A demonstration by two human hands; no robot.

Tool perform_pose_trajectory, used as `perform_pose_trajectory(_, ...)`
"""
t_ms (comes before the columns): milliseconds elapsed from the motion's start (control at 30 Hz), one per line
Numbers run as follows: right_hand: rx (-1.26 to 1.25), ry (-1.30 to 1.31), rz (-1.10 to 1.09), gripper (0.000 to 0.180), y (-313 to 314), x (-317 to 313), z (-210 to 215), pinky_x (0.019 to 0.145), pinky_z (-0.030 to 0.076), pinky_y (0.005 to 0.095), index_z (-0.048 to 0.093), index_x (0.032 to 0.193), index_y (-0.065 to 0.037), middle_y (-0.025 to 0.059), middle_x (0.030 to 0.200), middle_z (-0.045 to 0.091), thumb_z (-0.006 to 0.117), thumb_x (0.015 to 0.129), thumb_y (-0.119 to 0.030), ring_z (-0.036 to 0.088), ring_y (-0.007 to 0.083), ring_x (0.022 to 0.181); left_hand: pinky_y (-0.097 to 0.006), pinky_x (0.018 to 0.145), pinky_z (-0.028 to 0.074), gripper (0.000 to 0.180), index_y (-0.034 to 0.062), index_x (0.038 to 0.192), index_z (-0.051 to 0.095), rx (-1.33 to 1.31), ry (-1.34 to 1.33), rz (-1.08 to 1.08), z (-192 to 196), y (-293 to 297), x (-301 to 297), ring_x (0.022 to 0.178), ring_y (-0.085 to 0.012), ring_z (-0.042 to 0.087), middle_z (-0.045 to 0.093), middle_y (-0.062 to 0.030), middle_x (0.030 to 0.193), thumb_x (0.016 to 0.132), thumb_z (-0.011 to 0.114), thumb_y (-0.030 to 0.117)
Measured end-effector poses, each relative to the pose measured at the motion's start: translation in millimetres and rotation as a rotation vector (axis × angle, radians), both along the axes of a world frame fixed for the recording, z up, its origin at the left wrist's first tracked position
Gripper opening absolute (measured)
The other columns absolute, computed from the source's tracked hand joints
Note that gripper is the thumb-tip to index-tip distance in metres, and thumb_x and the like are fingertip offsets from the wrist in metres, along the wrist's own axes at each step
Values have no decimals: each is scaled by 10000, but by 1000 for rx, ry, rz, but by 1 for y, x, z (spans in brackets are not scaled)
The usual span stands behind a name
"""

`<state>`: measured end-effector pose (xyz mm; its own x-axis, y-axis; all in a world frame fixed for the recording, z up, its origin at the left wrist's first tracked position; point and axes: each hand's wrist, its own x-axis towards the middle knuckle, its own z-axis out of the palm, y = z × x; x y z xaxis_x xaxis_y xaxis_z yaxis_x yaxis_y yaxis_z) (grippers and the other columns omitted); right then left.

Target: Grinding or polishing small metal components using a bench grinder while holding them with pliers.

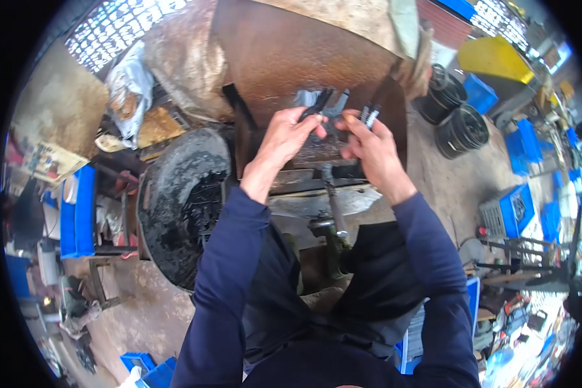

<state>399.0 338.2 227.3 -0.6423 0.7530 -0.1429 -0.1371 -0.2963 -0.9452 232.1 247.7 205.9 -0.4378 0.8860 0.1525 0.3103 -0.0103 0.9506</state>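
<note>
Left hand [284, 139] and right hand [368, 145] pinch small dark metal clips [326, 107]; one could slip onto the rusty steel plate [284, 58].

We're seeing a flat printed sheet [50, 161], pale w/ small coloured pics, lying at far left above a blue crate [77, 210]. A crumpled grey plastic bag [130, 90] is sitting upper left. Other labels or screens are showing too small to tell.

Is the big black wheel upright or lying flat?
Upright: the wheel stands on edge beside the rusty machine.
</note>
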Motion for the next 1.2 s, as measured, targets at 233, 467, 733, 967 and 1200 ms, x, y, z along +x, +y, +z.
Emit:
perform_pose_trajectory(233,65,143,17,211,-7,-14,3,511,435,269,631,1108,-12,27,779,601,642,964,-165,418,58,528,-206,450,258,219,37,984,700,23,-436,-31,16,-11,27,497,-17,371,639,13,717,954,633,243)
perform_pose_trajectory(467,142,96,-44,203,-5,-10,1,498,434,280,645,1071,-23,17,763,588,692,934,-165,427,65,533,-206,458,273,257,19,975,685,-48,-412,108,5,-8,5,509,-25,385,642,-4,743,934,652,271)
perform_pose_trajectory(733,170,85,-57,247,1,-2,-4,506,443,295,649,1062,-30,17,781,579,720,919,-218,425,68,540,-277,527,376,246,-33,988,680,-273,-4,204,-62,4,-52,584,-100,504,631,-45,749,883,625,182)
perform_pose_trajectory(967,206,41,-75,268,3,7,-1,515,450,293,644,1061,-20,2,753,561,718,921,-236,427,71,544,-373,885,486,341,-47,1096,679,-357,227,46,-71,8,-54,1050,-326,651,693,-203,1040,850,626,182)
perform_pose_trajectory(1200,156,32,-50,250,3,0,-8,537,465,294,640,1057,-7,-9,698,545,674,950,-229,455,73,547,-393,873,504,277,48,1071,720,-209,449,-87,-78,-2,-68,1005,-355,641,676,-160,1020,828,634,148)
